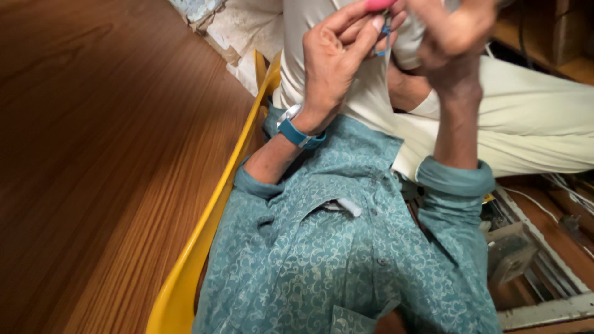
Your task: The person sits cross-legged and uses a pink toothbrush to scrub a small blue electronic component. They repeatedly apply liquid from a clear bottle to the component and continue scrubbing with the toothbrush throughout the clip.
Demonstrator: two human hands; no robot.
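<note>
Above the yellow plastic chair (204, 229): left hand (334, 55) pinching small blue metal clip (385, 34); right hand (451, 31) closed, grip unclear; nothing visibly finished.

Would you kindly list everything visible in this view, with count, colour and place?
Small blue item: one, blue, pinched between both hands, top centre; kind unclear.
Pink item: one, pink, top edge, mostly cut off.
Chair: one, yellow, rim beside the torso.
Wooden surface: one, brown, left.
Metal frame parts: grey, lower right.
Watch: one, teal strap, left wrist.
Shirt: one, teal patterned.
Trousers: cream.
Left hand: one.
Right hand: one.
</note>
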